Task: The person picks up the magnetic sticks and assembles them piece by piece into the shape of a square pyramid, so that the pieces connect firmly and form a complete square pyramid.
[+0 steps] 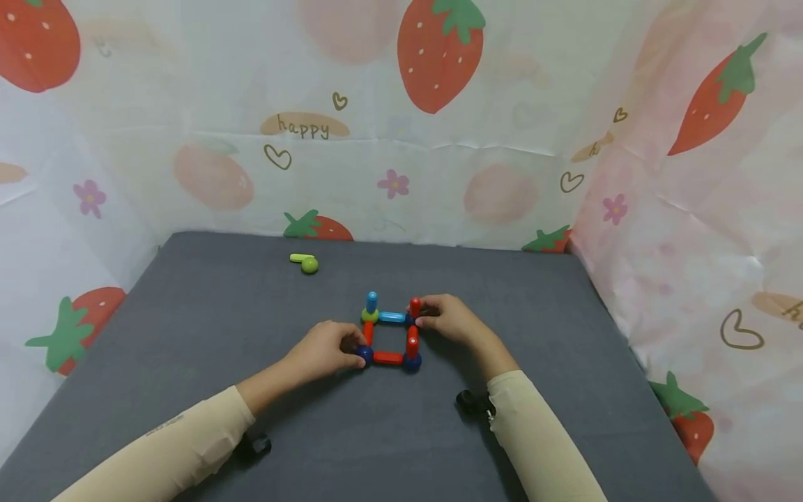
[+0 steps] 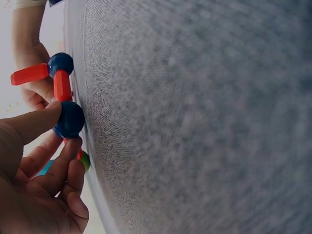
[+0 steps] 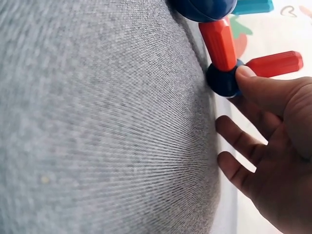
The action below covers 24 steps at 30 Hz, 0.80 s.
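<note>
A square of rods and balls lies flat on the grey table (image 1: 251, 293). Red rods form its front (image 1: 388, 358) and both sides, and a light blue rod (image 1: 392, 317) its back. From the green back-left ball (image 1: 370, 316) rises a blue rod (image 1: 372, 301). Red rods stand on the two right-hand dark blue balls, the front one being the near-right ball (image 1: 412, 363). My left hand (image 1: 323, 348) pinches the near-left dark blue ball (image 2: 71, 119) between thumb and fingers. With thumb and fingers, my right hand (image 1: 454, 319) grips the back-right dark blue ball (image 3: 223, 80), beside its upright red rod (image 3: 275, 64).
Farther back on the table, left of the square, a light green rod (image 1: 301, 258) lies against a green ball (image 1: 310, 265). Strawberry-print cloth (image 1: 426, 153) hangs behind and along both sides. Small black devices (image 1: 472, 403) are worn at both wrists.
</note>
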{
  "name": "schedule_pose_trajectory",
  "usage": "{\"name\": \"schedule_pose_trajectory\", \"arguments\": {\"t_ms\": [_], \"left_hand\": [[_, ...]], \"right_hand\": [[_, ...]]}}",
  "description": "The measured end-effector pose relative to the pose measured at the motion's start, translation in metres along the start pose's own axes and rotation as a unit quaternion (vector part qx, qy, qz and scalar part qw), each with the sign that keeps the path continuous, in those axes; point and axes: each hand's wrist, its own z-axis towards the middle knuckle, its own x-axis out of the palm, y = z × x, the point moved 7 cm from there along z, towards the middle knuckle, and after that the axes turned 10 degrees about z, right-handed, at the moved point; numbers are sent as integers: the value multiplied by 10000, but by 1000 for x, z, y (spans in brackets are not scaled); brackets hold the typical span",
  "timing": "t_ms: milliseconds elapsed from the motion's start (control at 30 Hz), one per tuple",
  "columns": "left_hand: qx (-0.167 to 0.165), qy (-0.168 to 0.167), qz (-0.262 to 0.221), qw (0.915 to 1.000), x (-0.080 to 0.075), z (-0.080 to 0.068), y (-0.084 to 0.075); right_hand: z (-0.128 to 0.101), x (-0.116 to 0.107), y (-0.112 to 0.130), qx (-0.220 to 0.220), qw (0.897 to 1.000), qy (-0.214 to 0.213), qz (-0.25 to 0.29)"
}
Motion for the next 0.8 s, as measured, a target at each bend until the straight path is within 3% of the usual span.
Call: {"name": "schedule_pose_trajectory", "arguments": {"t_ms": [267, 433, 567, 800], "left_hand": [[90, -6, 203, 9998, -1, 1, 1], [470, 77, 131, 9988, -10, -1, -1], [822, 92, 228, 9963, -28, -2, -1], [934, -240, 695, 9929, -76, 2, 14]], "right_hand": [[-1, 0, -1, -14, 9999, 7, 102], [-2, 0, -2, 68, 9997, 37, 240], [-2, 0, -2, 88, 9995, 0, 295], [-2, 1, -3, 66, 9995, -44, 306]]}}
